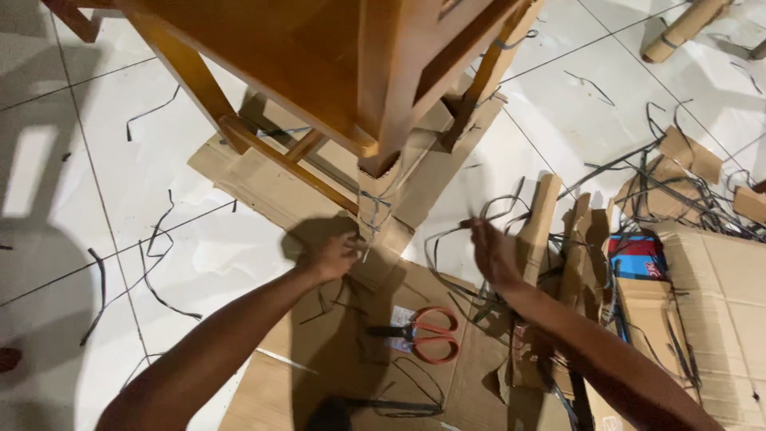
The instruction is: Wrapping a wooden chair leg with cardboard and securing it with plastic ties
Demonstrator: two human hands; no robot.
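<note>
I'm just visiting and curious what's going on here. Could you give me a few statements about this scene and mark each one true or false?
1. A pair of scissors with red-orange handles lies on the cardboard between the person's arms. True.
2. The left hand holds the scissors. False: it grips a thin grey strap near the wooden furniture leg.
3. The floor is carpeted. False: it is pale tile, littered with dark strap offcuts.
4. The right hand is at a dark strap beside upright cardboard pieces. True.
5. The furniture is metal. False: it is wood.
</note>
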